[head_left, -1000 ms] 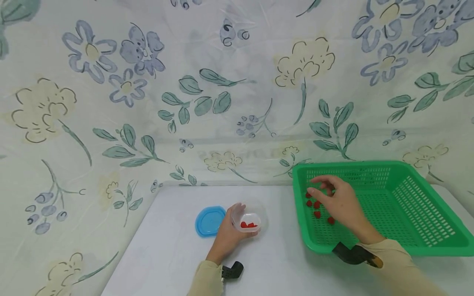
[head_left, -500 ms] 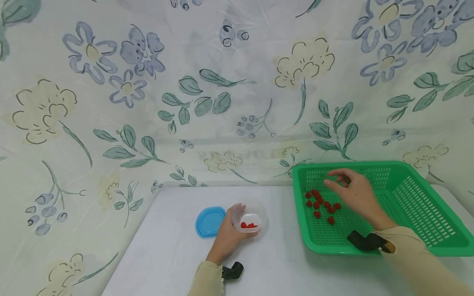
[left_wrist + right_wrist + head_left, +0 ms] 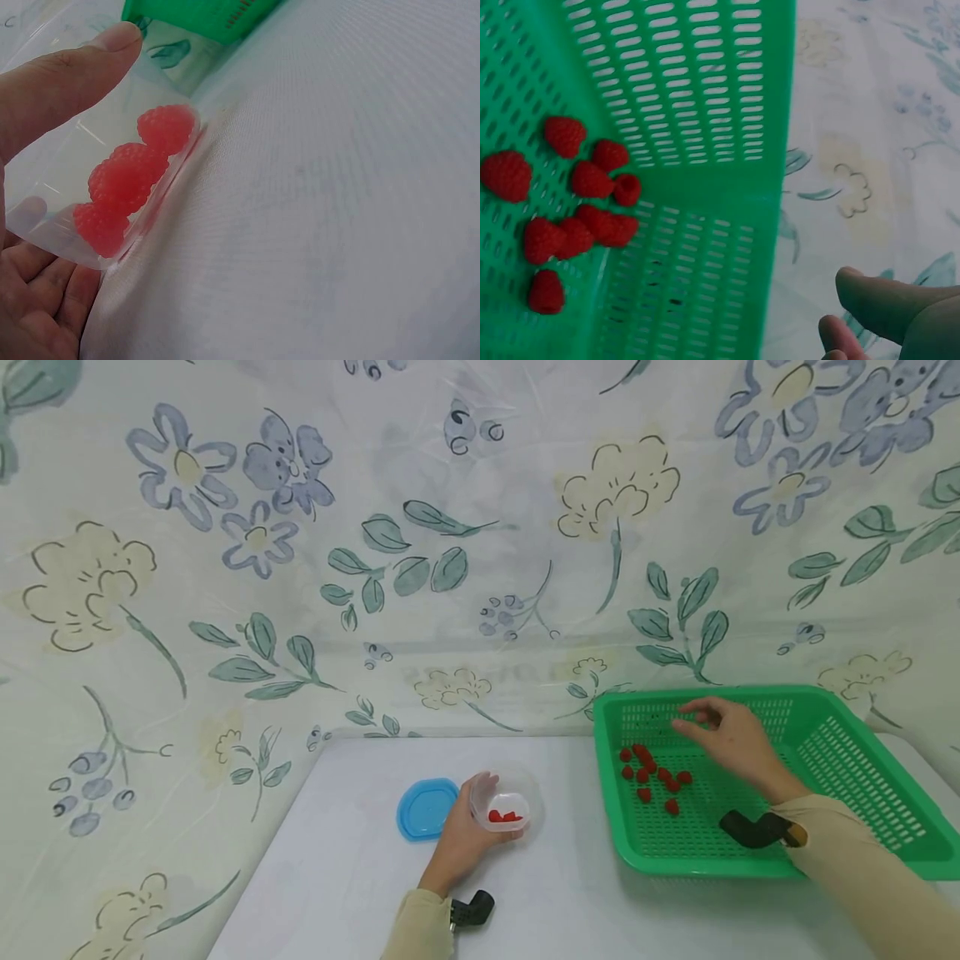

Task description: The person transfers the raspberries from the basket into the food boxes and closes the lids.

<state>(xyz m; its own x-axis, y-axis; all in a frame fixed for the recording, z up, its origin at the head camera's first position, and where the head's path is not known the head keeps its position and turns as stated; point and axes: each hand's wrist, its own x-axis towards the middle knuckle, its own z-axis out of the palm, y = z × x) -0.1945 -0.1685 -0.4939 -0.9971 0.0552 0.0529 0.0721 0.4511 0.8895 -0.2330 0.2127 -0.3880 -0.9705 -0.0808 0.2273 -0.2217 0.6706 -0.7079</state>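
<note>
Your left hand [image 3: 463,837] grips the clear cup [image 3: 512,797] | your empty right hand [image 3: 731,742], loosely parted, hangs over the green basket [image 3: 712,866] | raspberries [image 3: 642,774] in both, likely light, soft, crushable: pinch sides gently

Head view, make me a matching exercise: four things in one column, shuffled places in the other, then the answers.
1. Blue lid
2. Clear plastic cup
3. Green basket
4. Right hand

A. poised above the basket
B. on the white table, left of the cup
C. resting on the table's right
D. gripped by the left hand

Pairs: 1-B; 2-D; 3-C; 4-A
</note>
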